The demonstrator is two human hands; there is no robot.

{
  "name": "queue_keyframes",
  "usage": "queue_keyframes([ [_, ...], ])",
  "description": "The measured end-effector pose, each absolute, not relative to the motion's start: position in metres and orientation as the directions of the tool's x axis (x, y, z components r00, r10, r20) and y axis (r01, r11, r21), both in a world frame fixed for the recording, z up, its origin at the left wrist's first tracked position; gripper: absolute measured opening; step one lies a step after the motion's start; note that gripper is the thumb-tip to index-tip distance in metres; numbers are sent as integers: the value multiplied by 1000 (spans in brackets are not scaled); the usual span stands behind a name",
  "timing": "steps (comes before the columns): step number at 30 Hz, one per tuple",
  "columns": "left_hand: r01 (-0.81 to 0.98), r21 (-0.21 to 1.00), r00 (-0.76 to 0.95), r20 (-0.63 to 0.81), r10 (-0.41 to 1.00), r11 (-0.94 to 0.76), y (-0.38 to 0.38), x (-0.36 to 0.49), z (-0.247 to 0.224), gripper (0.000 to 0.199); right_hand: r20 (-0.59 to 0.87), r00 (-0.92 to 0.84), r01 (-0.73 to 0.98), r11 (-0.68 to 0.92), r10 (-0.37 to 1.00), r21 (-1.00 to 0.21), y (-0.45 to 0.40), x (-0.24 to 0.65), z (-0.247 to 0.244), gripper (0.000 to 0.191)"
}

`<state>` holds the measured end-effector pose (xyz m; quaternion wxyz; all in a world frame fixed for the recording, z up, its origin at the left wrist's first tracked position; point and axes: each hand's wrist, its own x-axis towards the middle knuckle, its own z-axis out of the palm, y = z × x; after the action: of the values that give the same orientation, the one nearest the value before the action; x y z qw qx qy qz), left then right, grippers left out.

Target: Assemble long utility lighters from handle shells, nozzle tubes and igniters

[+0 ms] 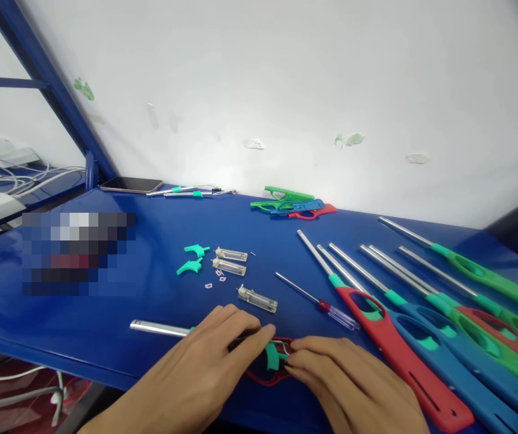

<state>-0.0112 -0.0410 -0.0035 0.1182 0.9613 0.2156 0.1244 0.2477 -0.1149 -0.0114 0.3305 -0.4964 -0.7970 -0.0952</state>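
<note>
A red lighter body (263,381) lies near the table's front edge, with a teal trigger (272,357) and a thin white wire in it. Its silver tube (159,328) points left. My left hand (208,355) rests over the tube end and grips the body, thumb and forefinger beside the trigger. My right hand (344,377) holds the body's right part, fingertips pressed together at its edge. Just beyond my hands sits a clear fuel tank (257,299). Two more clear tanks (230,267) and two teal triggers (190,266) lie farther back.
A screwdriver (337,314) lies right of centre. Several assembled lighters (403,361) spread across the right side. Against the wall are coloured body shells (301,206), metal tubes (186,193) and a phone (132,184). A pixelated area covers something at left.
</note>
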Motion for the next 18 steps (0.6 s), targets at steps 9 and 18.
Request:
queue_keyframes([
  [9,394,357,851,207,483,-847,-40,-7,2,77,619,-328,880,469,713,-74,-111,242,-12,32],
  [18,399,256,823,323,467,-880,-39,2,12,69,628,-317,855,501,711,-135,-111,245,-9,30],
])
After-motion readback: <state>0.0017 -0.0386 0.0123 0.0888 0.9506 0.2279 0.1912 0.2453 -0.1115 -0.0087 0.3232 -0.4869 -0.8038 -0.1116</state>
